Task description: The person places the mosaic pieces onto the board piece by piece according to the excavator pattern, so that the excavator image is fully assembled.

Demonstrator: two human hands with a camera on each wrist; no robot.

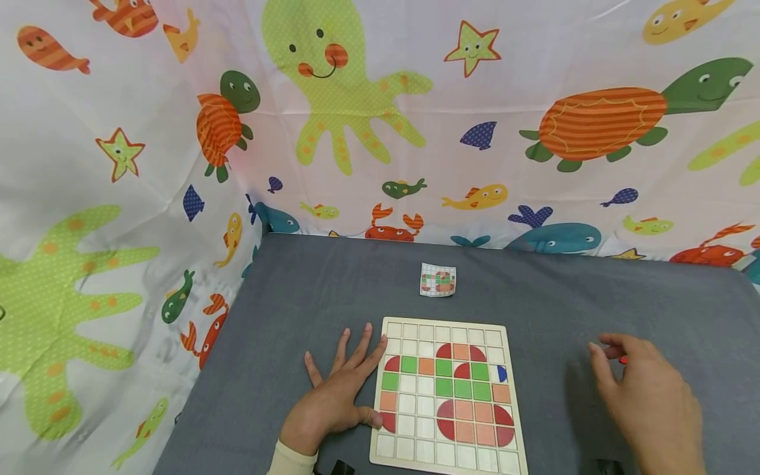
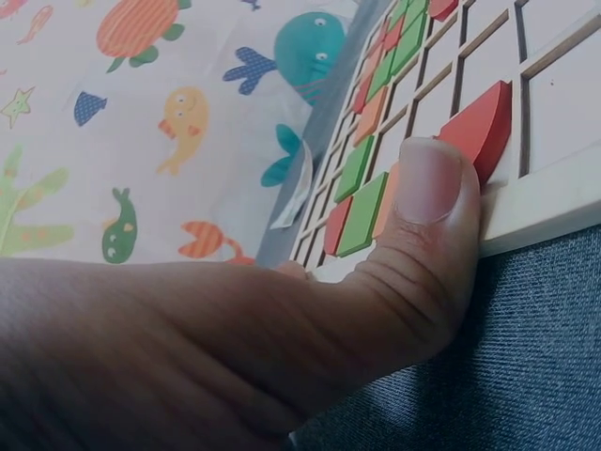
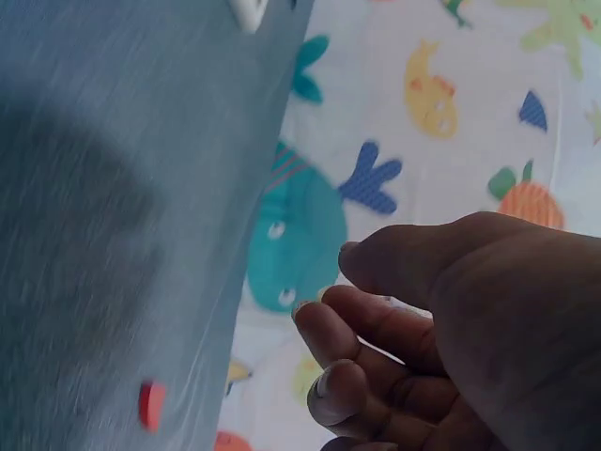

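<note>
A wooden grid board (image 1: 445, 321) lies on the table, with red, orange and green tiles in many of its cells. A blue half-round tile (image 1: 502, 374) sits by its right rim. My left hand (image 1: 335, 402) is spread at the board's left side, its thumb (image 2: 427, 197) touching the rim next to a red tile (image 2: 481, 132). Off to the right, my right hand (image 1: 653, 396) hovers over the table with loosely bent fingers and nothing seen between them. A small red piece (image 3: 151, 405) lies on the cloth beyond it, partly hidden behind the fingers in the head view.
Behind the board lies a small printed card (image 1: 438, 280) with a coloured grid pattern. Grey cloth (image 1: 332, 284) covers the table. A white curtain (image 1: 380, 211) with sea animals hangs along the back and left edges.
</note>
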